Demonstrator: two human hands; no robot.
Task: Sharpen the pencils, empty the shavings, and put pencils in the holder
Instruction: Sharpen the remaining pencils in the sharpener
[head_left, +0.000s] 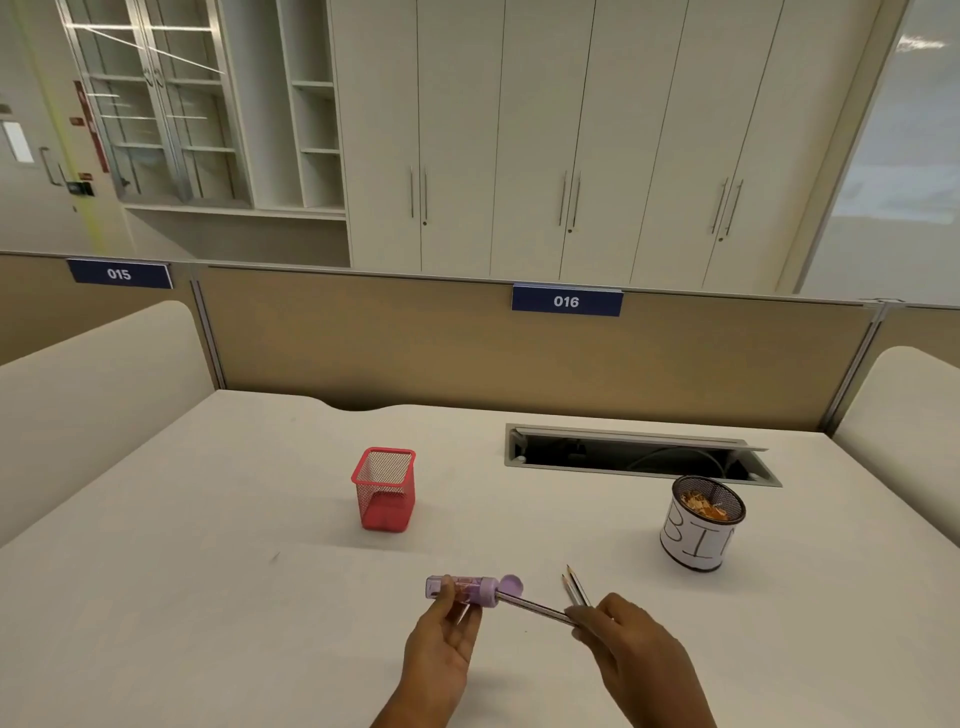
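Note:
My left hand (447, 639) grips a purple tube-shaped sharpener (470, 590) held level above the table, its round cap flipped open at the right end. My right hand (623, 642) pinches a pencil (535, 609) whose tip is pushed into the sharpener's right end. Two more pencils (575, 587) lie on the table just behind my right hand, points facing away. A red mesh pencil holder (384, 491) stands upright and looks empty at mid-table. A round mesh cup labelled BIN (698, 540) holds orange shavings at the right.
The white desk (208, 545) is bounded by a tan partition (415, 353) at the back and padded side panels. An open cable hatch (639, 457) is cut into the desk behind the bin.

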